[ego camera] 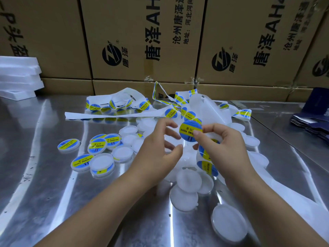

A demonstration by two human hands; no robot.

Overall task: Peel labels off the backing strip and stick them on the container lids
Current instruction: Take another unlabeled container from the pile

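While the right hand [222, 145] pinches one round label [190, 131], the left hand [158, 152] curls around what seems a clear lid [171, 140] just left of it — blurred. Landing off-centre, the label could wrinkle. Left of the label lie about six labelled lids [68, 146]; below it, a dozen-odd bare lids [188, 180] — backing strip [106, 114] behind.

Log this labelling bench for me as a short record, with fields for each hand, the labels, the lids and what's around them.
Surface: metal table
Left hand: fingers curled, apparently round a clear lid that is hard to make out
Right hand: pinches a blue and yellow label
Backing strip: tangled across the far side, labels on parts of it
Labelled lids: cluster left of the hands
Plain lids: piled below and right of the hands
Behind: cardboard boxes; foam sheets far left
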